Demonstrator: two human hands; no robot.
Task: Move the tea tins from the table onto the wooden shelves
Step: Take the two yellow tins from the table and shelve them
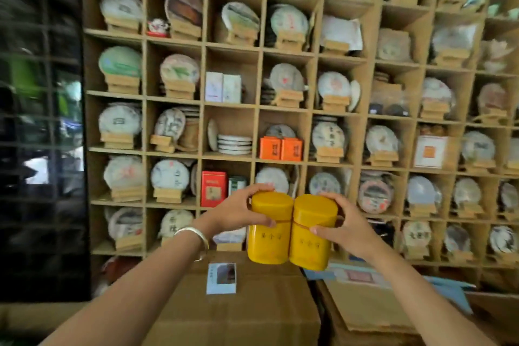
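The fingers [259, 187] of the left hand [234, 212] curl over the lid of the left yellow tin [269, 229], thumb across its front; the right hand [346, 223] holds the right yellow tin [313, 233] the same way. The two tins touch side by side, upright and lifted in the air, in front of the lower rows of the wooden shelves [257, 132].

Judging by this, the pair is mid-carry: off the bench, which is not in view, but not yet set in any cubby. How many tins remain I cannot tell.

The tins look like smooth, glossy metal, oval with rounded corners and a seam under each lid. The shelves are pale, matte boards forming square cubbies, most holding paper-wrapped round tea cakes on small wooden stands. Below the tins sit dull brown cardboard boxes [247, 306].
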